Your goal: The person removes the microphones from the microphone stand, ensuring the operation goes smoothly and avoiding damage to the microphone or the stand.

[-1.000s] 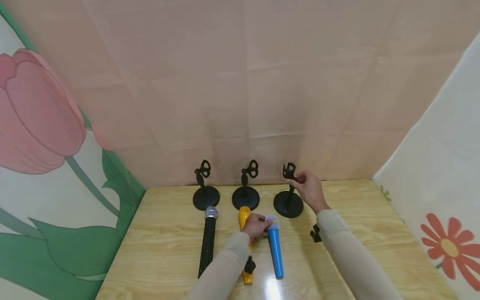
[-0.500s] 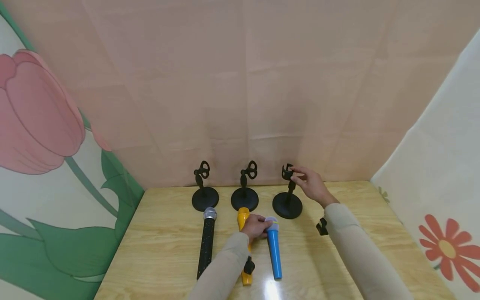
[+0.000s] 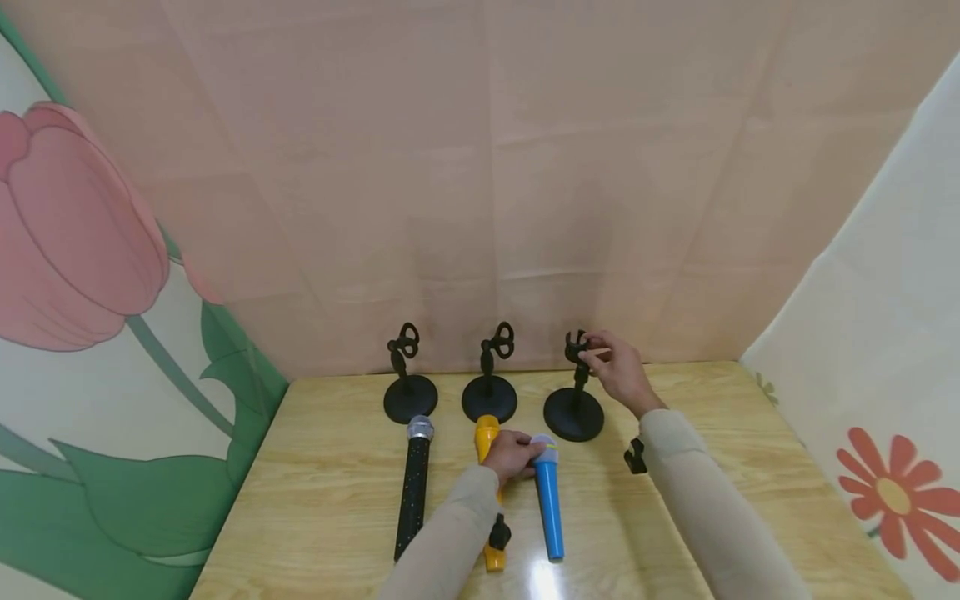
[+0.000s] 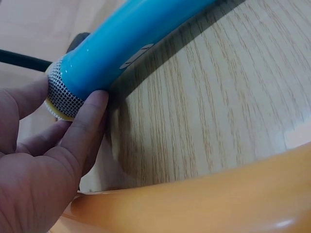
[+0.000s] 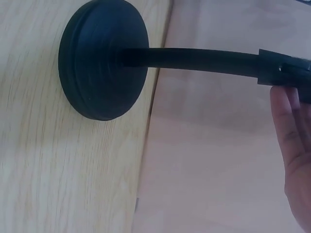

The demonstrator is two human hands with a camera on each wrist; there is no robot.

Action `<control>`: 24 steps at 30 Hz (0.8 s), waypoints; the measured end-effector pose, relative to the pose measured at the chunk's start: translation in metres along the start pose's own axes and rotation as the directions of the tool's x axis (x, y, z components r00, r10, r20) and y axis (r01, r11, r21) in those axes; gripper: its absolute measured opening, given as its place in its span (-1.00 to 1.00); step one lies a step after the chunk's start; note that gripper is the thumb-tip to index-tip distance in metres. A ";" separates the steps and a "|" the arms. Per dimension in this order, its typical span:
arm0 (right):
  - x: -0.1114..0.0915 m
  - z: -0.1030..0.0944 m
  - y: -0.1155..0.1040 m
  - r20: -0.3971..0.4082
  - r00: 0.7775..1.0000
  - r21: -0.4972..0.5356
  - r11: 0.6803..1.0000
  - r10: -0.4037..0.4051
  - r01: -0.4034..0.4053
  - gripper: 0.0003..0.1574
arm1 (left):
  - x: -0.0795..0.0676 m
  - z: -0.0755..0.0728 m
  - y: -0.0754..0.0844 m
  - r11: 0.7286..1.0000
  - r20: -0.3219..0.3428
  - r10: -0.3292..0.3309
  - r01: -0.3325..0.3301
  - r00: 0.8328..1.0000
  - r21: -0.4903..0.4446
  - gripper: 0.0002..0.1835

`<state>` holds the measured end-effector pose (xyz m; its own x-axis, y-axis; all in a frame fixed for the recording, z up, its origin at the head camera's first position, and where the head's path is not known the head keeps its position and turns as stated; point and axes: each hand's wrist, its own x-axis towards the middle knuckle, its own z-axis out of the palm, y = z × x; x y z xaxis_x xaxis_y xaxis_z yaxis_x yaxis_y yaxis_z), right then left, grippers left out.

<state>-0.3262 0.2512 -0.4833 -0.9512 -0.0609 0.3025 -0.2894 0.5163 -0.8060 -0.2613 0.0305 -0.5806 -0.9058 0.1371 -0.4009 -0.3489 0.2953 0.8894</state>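
Observation:
My left hand (image 3: 510,456) pinches the mesh head of a blue toy microphone (image 3: 551,510), which lies on the table. In the left wrist view, the thumb and fingers (image 4: 90,114) press around that silver mesh. At the back right, my right hand (image 3: 621,372) holds the clip (image 3: 576,347) atop a black microphone stand (image 3: 573,415) between thumb and fingers. The right wrist view shows the stand's round base (image 5: 104,60) on the table and its thin post; the clip is partly cut off there. Beneath my left forearm lies a yellow microphone (image 3: 487,430), partly covered.
Two more black stands, one at left (image 3: 411,398) and one in the middle (image 3: 490,398), stand along the table's (image 3: 322,467) back edge. A black microphone with a silver head (image 3: 414,487) lies left of the yellow one. A pinkish cloth (image 3: 480,183) hangs behind.
My right hand has moved up from the right stand's neck to its clip, and the clip has turned, its prongs now pointing up. The left hand stays on the blue microphone.

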 end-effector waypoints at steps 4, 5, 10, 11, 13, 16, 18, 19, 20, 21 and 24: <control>0.000 0.002 -0.002 -0.018 0.999 0.015 0.999 0.041 -0.040 -0.29 | 0.000 -0.001 0.000 1.000 0.003 0.007 -0.007 1.000 0.000 -0.58; 0.001 0.002 -0.002 -0.019 0.999 0.012 0.999 0.046 -0.046 -0.27 | 0.000 -0.001 0.000 1.000 0.003 0.007 -0.007 1.000 -0.003 -0.59; 0.003 0.001 -0.001 -0.017 0.998 -0.048 0.997 0.062 -0.062 -0.37 | -0.001 -0.001 0.001 1.000 -0.003 0.014 -0.014 1.000 -0.012 -0.60; 0.003 0.000 -0.001 -0.017 0.998 -0.057 0.996 0.065 -0.066 -0.38 | -0.002 -0.001 0.001 1.000 -0.002 0.013 -0.013 1.000 -0.014 -0.60; 0.002 0.000 0.000 -0.024 0.997 -0.068 0.995 0.074 -0.075 -0.38 | -0.001 -0.001 0.001 1.000 -0.001 0.014 -0.014 1.000 -0.017 -0.60; 0.002 -0.002 0.000 -0.026 0.997 -0.079 0.994 0.076 -0.078 -0.38 | -0.001 -0.001 0.001 1.000 -0.003 0.018 -0.018 1.000 -0.021 -0.59; 0.002 -0.002 0.000 -0.013 0.997 -0.092 0.993 0.075 -0.075 -0.36 | -0.001 -0.001 0.000 0.999 -0.005 0.021 -0.022 1.000 -0.026 -0.59; 0.002 -0.002 0.000 -0.008 0.997 -0.097 0.992 0.077 -0.077 -0.35 | -0.001 -0.001 0.000 0.999 -0.006 0.025 -0.026 1.000 -0.029 -0.59; 0.002 -0.002 0.000 0.000 0.997 -0.098 0.992 0.078 -0.078 -0.34 | 0.000 -0.001 -0.001 0.999 -0.004 0.029 -0.029 1.000 -0.032 -0.59; 0.002 -0.002 0.000 0.004 0.997 -0.098 0.992 0.083 -0.082 -0.32 | 0.000 0.000 -0.001 0.999 -0.002 0.032 -0.032 0.999 -0.034 -0.60; 0.000 -0.003 0.000 -0.003 0.995 -0.102 0.990 0.099 -0.098 -0.29 | 0.000 0.001 -0.001 0.999 0.009 0.037 -0.036 0.999 -0.036 -0.61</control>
<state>-0.3261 0.2535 -0.4820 -0.9748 -0.0073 0.2230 -0.1821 0.6038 -0.7760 -0.2605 0.0309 -0.5813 -0.9157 0.1567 -0.3700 -0.3243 0.2556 0.9108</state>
